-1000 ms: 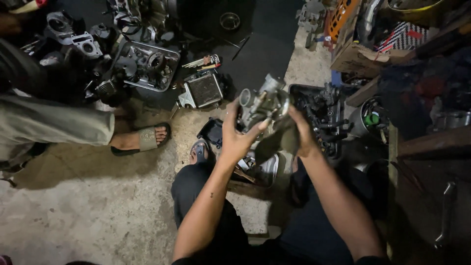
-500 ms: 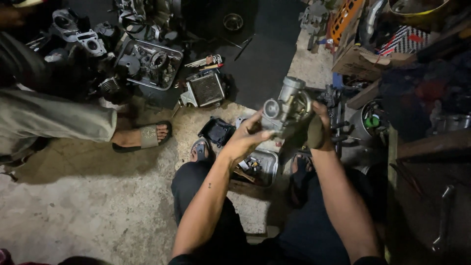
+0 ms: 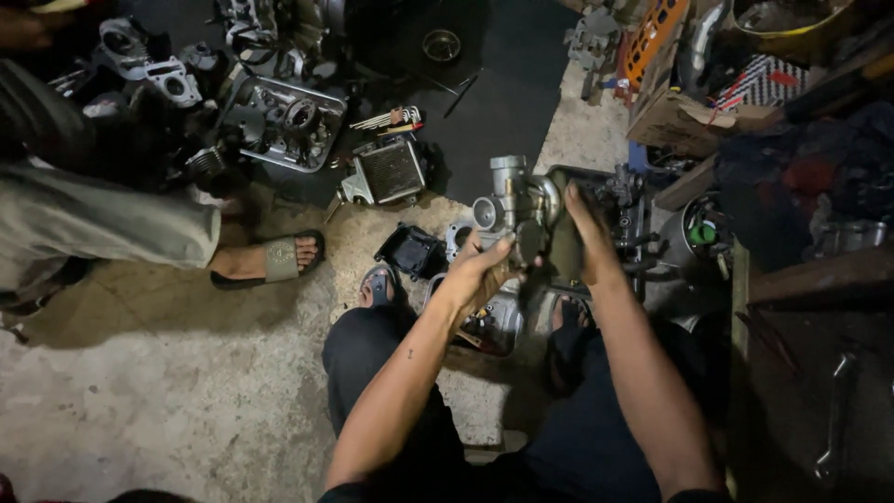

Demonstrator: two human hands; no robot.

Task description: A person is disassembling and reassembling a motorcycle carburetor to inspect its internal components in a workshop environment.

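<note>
I hold a grey metal carburettor (image 3: 510, 200) up in front of me with both hands. My left hand (image 3: 477, 270) grips it from below and the left side, thumb near its round opening. My right hand (image 3: 579, 233) presses against its right side, with a dark rag-like piece between the palm and the part. Below the carburettor, on the concrete floor between my feet, lie a metal engine cover (image 3: 494, 317) and a small black plastic box (image 3: 410, 251).
Another person's leg and sandalled foot (image 3: 265, 261) reach in from the left. A metal tray of engine parts (image 3: 284, 121), a finned cylinder block (image 3: 386, 172) and a black mat (image 3: 503, 102) lie ahead. Cardboard boxes (image 3: 684, 116) and clutter crowd the right.
The carburettor has been turned in my hands and shifted to the right; its round opening now faces left. The view has drifted slightly, so the floor parts sit further left.
</note>
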